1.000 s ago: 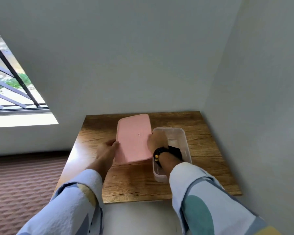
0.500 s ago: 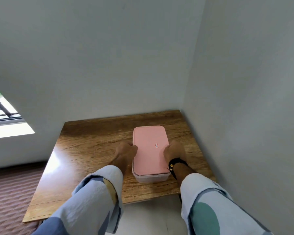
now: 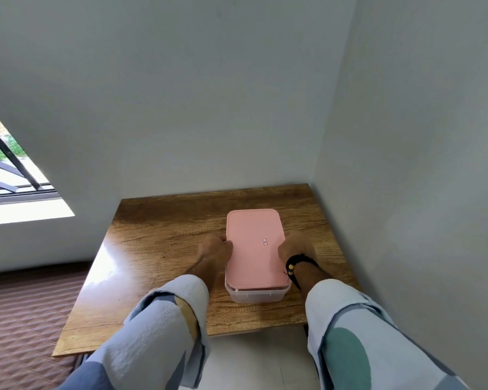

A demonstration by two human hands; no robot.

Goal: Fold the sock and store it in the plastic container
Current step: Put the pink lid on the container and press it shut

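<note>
My patterned sleeves (image 3: 158, 327) nearest. Clear plastic container (image 3: 256, 294) on wooden surface (image 3: 158, 243), pink lid (image 3: 254, 249) on top. My left hand (image 3: 215, 249) and right hand (image 3: 295, 247) grip lid's long edges, fingers curled against rim. Sock hidden under lid. Beyond: wall corner, window (image 3: 9, 170) far left.

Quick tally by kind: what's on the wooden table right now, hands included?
Pink rectangular plastic lid: 1
Clear plastic container under it: 1
Hands, left hand and right hand, one at each long side of the lid: 2
Black beaded wristband: 1
Total: 5
No sock visible.
</note>
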